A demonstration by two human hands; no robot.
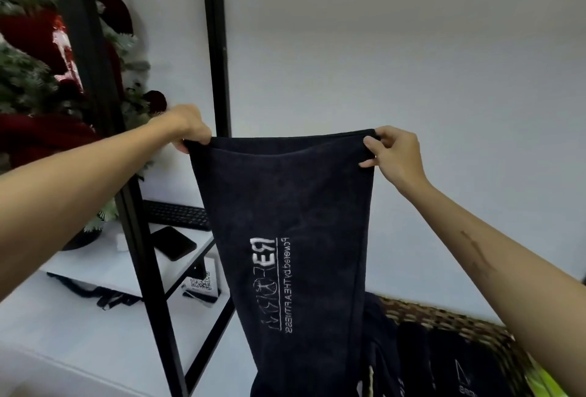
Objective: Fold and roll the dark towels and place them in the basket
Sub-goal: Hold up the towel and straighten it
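Note:
A dark navy towel (285,193) with white mirrored lettering hangs lengthwise in the air in front of me. My left hand (187,127) pinches its top left corner. My right hand (396,152) pinches its top right corner, and the top edge is stretched between them. The towel's lower end drops out of view at the bottom. At the lower right stands a woven wicker basket (444,312) with several rolled dark towels (415,355) inside it. Another dark towel (377,327) drapes over the basket's left side.
A black metal frame (218,47) rises left of the towel. A white table (104,266) behind it bears a black keyboard (177,214), a dark phone (173,243) and a QR-code stand (201,284). A decorated Christmas tree (35,57) fills the far left.

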